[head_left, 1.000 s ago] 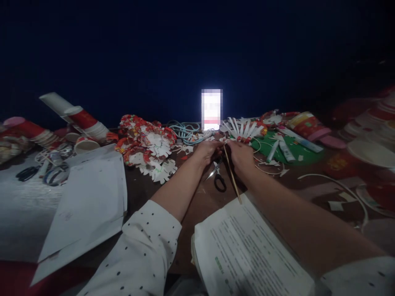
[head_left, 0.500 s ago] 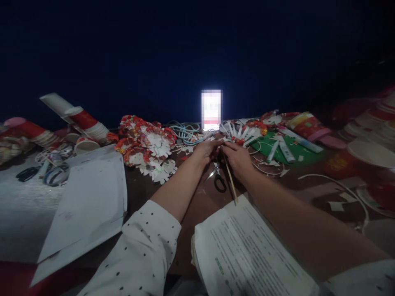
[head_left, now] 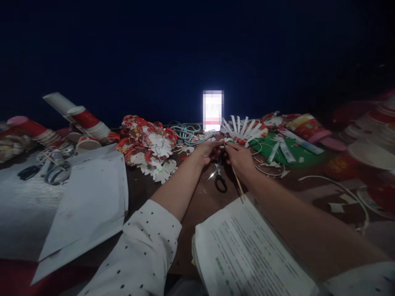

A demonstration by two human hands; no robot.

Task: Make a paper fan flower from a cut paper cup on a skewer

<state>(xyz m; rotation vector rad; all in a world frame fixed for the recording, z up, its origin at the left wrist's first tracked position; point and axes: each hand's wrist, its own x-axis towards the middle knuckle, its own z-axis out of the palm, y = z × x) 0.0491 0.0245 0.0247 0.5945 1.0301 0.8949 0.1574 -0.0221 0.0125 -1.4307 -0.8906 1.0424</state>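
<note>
Lower end of the thin stick has swung right since the earlier frame. Arms reach forward, converging; right hand pinches the stick, low end at the printed paper's far edge. Left hand curls fingertip-close, grip unclear. Scissors lie between forearms.
</note>
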